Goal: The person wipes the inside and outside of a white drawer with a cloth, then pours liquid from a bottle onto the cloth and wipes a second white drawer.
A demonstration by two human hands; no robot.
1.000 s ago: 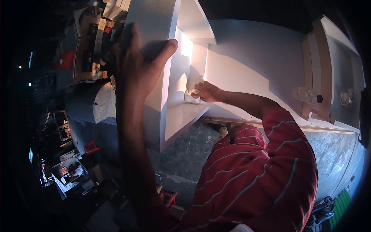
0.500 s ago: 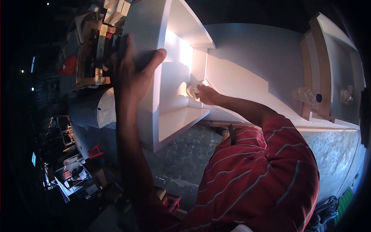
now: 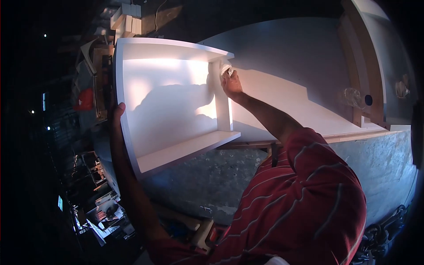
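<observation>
The white open box [image 3: 185, 149] is lain across between the 2 grips, its open face turned towards the viewer. By the right grip [image 3: 232, 84], a pale crumpled wad [image 3: 226, 69] is held with the fingers closed on it, at the far end of the white strip [image 3: 224, 115] along the box's right side. From that grip, the strip's long axis is run back towards the body, and the box's interior is spread to the left. The strip is reached more nearly by the right arm. The opposite side is met by the left grip [image 3: 117, 115], its thumb laid over the rim; its fingers are hidden, so whether it is clamped cannot be told. To the right of the right grip, a broad pale panel [image 3: 274, 79] is lit in part, bordered on the body side by a wooden edge [image 3: 344, 138]. Farther right, a clear crumpled piece [image 3: 353, 97] is seen. Beyond the left grip, a red item [image 3: 84, 100] and stacked pale pieces [image 3: 131, 25] are set in a dark, cluttered room.
</observation>
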